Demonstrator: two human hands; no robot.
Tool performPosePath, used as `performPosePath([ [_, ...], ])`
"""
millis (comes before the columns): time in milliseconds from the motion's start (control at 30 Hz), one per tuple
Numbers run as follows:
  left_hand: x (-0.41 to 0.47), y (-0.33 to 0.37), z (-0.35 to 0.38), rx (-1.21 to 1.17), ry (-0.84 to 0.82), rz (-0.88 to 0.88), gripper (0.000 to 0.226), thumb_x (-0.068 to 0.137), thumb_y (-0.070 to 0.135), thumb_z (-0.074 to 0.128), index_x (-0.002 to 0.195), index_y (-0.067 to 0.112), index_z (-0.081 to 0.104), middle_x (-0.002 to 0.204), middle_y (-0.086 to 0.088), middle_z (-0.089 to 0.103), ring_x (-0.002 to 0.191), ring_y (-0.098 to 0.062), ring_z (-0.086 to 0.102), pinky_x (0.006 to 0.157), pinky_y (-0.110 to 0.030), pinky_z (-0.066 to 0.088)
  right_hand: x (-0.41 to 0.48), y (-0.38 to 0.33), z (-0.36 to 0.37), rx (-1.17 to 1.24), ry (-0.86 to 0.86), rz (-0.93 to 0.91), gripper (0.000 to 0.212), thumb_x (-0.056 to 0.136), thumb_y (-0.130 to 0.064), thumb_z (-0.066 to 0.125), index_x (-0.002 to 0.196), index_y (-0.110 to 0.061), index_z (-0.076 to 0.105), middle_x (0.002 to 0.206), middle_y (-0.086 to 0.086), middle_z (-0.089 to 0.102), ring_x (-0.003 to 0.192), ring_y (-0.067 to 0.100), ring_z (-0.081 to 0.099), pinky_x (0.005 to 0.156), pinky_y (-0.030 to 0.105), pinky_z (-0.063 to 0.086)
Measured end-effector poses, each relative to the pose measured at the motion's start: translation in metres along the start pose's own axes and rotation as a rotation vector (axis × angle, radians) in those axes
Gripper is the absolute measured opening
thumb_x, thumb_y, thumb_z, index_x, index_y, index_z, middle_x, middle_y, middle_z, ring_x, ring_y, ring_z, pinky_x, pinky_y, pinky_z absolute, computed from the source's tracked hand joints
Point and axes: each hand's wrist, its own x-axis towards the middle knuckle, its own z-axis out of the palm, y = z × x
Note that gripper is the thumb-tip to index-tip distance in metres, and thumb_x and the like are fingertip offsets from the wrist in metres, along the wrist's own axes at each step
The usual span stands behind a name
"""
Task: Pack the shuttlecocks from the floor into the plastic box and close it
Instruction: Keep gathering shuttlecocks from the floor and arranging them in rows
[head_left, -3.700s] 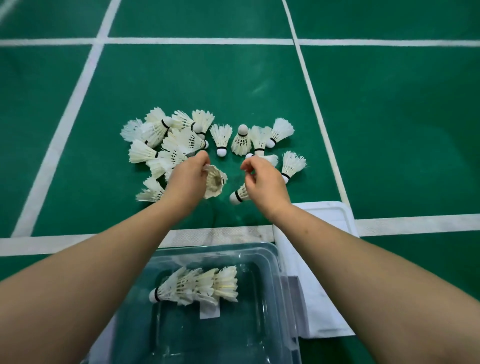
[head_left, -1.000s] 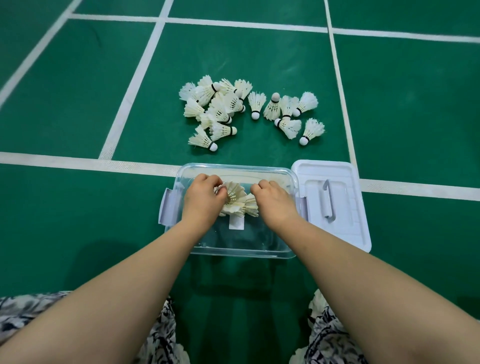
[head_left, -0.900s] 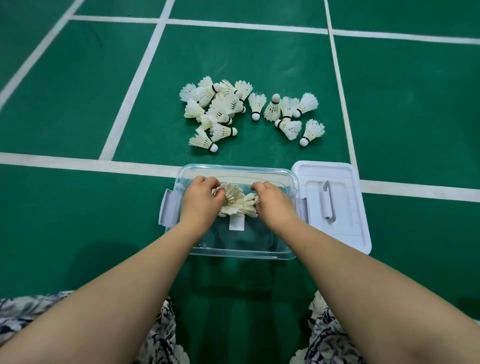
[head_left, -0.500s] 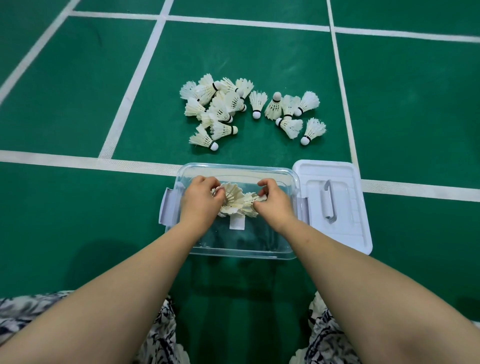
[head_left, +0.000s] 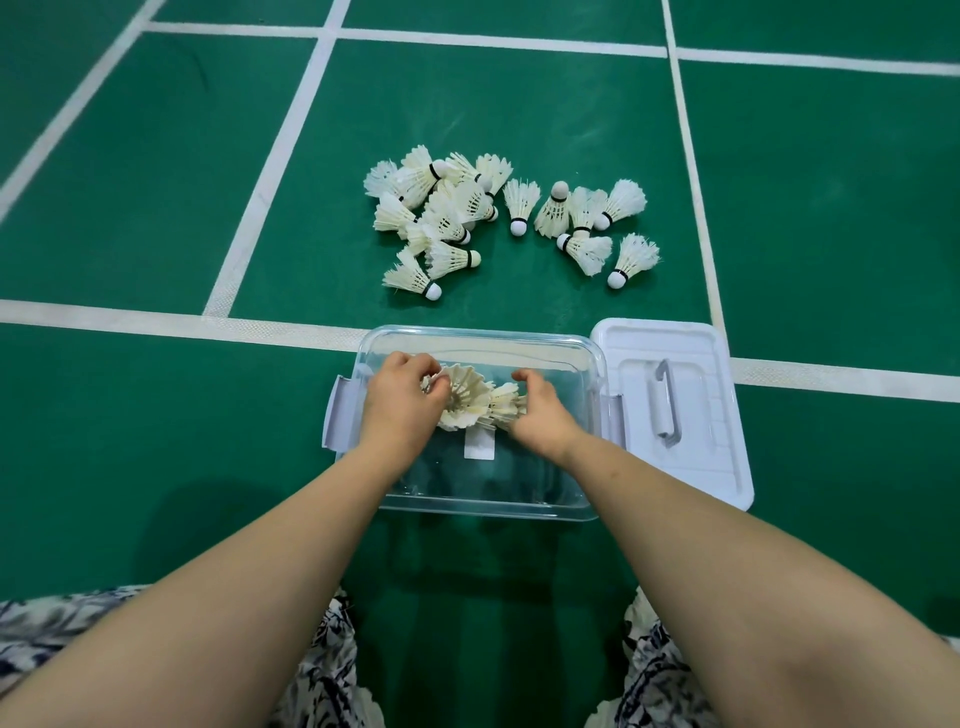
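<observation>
A clear plastic box (head_left: 589, 431) stands open on the green floor in front of me. Both hands are inside it. My left hand (head_left: 400, 405) grips a white shuttlecock (head_left: 465, 395) with its feather skirt facing me. My right hand (head_left: 540, 410) curls its fingers round a row of nested shuttlecocks (head_left: 506, 402) lying beside it. Several more white shuttlecocks (head_left: 467, 213) lie in a loose heap on the floor beyond the box. The white lid (head_left: 670, 410) with its handle lies flat to the right of the box.
White court lines (head_left: 182, 325) cross the green floor; one runs under the box's far edge. My knees in patterned cloth (head_left: 322, 660) show at the bottom edge.
Since 3.7 s ago both hands came back from the floor heap into the box with shuttlecocks. Over the last second my right hand has shifted slightly along the nested row.
</observation>
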Motion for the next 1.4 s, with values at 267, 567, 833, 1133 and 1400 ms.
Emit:
performPosePath([
  [267,-0.01,0.006,-0.004,0.02,-0.005,0.033,0.018,0.088,0.021,0.055,0.096,0.007,0.064,0.105,-0.012,0.056,0.094,-0.027,0.052,0.077,-0.026,0.036,-0.02,-0.006,-0.001,-0.117,0.058,-0.07,0.089,0.073,-0.017,0.068,0.146,-0.025,0.018,0.153,0.005,0.014,0.133,0.034,0.035,0.109,0.044,0.037],
  [567,-0.028,0.015,-0.014,0.041,-0.018,0.047,0.017,0.088,0.021,0.055,0.094,0.008,0.063,0.105,-0.012,0.055,0.095,-0.027,0.052,0.081,-0.028,0.038,-0.048,-0.013,-0.006,-0.155,0.075,-0.286,0.099,0.068,-0.033,0.078,0.146,-0.029,0.017,0.154,-0.001,0.016,0.137,0.024,0.032,0.112,0.039,0.032],
  [833,-0.043,0.02,-0.019,0.073,-0.051,0.08,0.015,0.085,0.017,0.054,0.093,0.006,0.061,0.101,-0.014,0.052,0.095,-0.028,0.051,0.082,-0.033,0.039,-0.073,-0.033,0.007,-0.37,0.097,-0.486,0.086,0.072,-0.041,0.074,0.143,-0.029,0.027,0.143,-0.002,0.032,0.127,0.022,0.044,0.1,0.036,0.042],
  [1133,-0.051,0.013,-0.018,0.084,-0.059,0.12,0.018,0.084,0.022,0.06,0.094,0.008,0.063,0.096,-0.011,0.052,0.091,-0.026,0.054,0.084,-0.03,0.041,-0.076,-0.026,0.005,-0.213,0.174,-0.374,0.069,0.072,-0.036,0.071,0.131,-0.023,0.039,0.132,0.001,0.046,0.111,0.022,0.054,0.089,0.029,0.043],
  [1400,-0.041,0.008,-0.017,-0.002,-0.019,0.147,0.017,0.083,0.019,0.063,0.094,0.007,0.063,0.091,-0.001,0.044,0.081,-0.015,0.045,0.079,-0.021,0.036,-0.064,-0.023,0.005,0.066,0.179,-0.263,0.061,0.074,-0.025,0.073,0.127,-0.017,0.044,0.125,0.003,0.053,0.105,0.016,0.048,0.09,0.026,0.041],
])
